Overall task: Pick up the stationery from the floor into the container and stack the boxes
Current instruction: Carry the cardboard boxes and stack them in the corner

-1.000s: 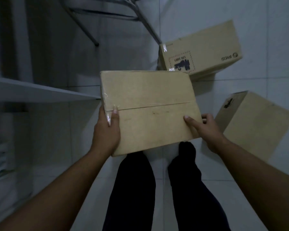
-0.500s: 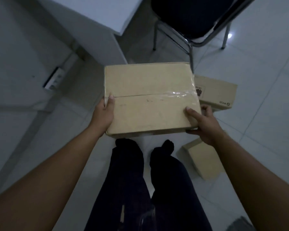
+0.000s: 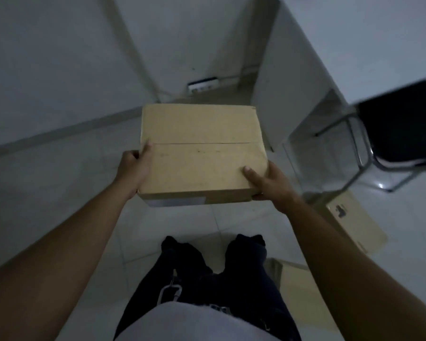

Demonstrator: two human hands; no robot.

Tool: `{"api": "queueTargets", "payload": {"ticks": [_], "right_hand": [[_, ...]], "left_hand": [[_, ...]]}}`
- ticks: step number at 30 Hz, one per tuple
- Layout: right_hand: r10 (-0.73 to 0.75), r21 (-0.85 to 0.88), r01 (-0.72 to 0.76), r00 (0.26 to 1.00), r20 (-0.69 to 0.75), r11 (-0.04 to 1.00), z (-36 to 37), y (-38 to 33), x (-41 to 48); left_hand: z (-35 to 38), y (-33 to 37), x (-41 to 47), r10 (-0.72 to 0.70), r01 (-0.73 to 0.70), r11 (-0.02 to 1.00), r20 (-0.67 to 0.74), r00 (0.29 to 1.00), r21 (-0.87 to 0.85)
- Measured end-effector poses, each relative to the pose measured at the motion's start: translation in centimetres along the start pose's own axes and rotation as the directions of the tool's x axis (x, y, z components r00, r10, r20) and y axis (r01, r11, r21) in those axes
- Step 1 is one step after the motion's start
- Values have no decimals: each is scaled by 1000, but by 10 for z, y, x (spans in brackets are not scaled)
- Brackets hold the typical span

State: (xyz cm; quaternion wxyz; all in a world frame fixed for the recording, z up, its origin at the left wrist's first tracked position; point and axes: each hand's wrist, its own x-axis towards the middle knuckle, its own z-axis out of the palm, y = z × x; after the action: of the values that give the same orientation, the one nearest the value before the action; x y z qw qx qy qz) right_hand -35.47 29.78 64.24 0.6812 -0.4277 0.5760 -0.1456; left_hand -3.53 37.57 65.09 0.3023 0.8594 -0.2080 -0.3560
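- Fingers [image 3: 146, 148] of your left hand [image 3: 133, 168]: thumb on the top face, the rest curled round the left edge of the carried box [image 3: 202, 153]. The grip is unchanged from half a second ago.
- Carried box: level, clear of the floor [image 3: 47, 193], ahead of your legs.
- Right hand [image 3: 268, 183]: thumb on top, the rest wrapped under the near right corner.
- Change: you have turned. The wall [image 3: 59, 57] and power strip [image 3: 203, 83] now lie ahead, where the chair [image 3: 403, 124] stood.
- Meaning: probably a carry toward a stacking spot. No stack is formed yet.
- Floor: pale tiles. A second box [image 3: 352, 225] and a third box [image 3: 303, 299] lie to your right.
- Room: white table [image 3: 354, 45] with the black chair beside it, far right.
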Motion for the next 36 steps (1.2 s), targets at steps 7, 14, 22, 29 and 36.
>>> {"api": "queueTargets", "payload": {"ticks": [7,14,22,29,36], "right_hand": [[-1,-104,8,997,71,994,182,-40,19],[-22,-224,68,980,200,972,339,-86,34],[-111,-406,221,954,277,887,511,-131,79],[2,-500,170,946,325,849,659,-147,104],[30,-568,161,950,311,808,808,-149,104]], "left_hand": [[-174,-92,21,-38,40,950,14,999,-309],[-299,-162,29,-109,7,920,-238,965,-392],[-393,-229,77,-221,64,910,-349,911,-410],[-499,-272,116,-303,144,902,-358,883,-406],[-603,-323,166,-385,185,888,-459,801,-422]]}}
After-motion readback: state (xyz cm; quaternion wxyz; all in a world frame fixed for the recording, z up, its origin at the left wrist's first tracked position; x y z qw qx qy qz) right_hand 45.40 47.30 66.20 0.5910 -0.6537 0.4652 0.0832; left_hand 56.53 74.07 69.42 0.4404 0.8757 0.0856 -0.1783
